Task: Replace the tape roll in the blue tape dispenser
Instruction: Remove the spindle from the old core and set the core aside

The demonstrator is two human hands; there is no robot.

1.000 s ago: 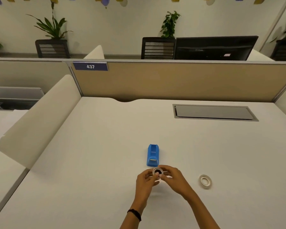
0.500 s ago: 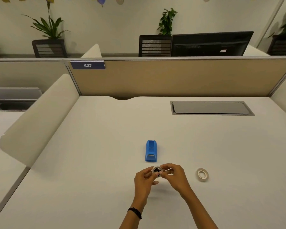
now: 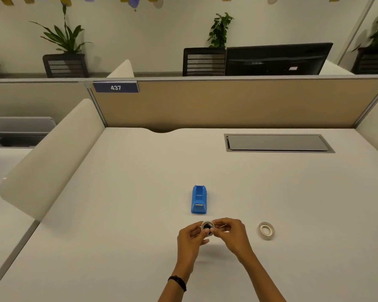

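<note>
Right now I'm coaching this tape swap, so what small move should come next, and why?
Probably carry the held roll forward to the dispenser. Both hands, left and right, pinch it just short of the dispenser, whose cradle looks empty. A dark hub seems to sit in its core. The other roll lies flat to the right.

White desk [image 3: 140, 214] bears blue dispenser [image 3: 198, 200], tape roll [image 3: 266, 230]

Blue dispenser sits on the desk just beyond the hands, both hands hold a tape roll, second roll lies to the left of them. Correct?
Not quite. In the head view the second roll lies to the right of the hands, not the left. The rest holds: blue dispenser beyond, left hand and right hand on the held roll.
</note>
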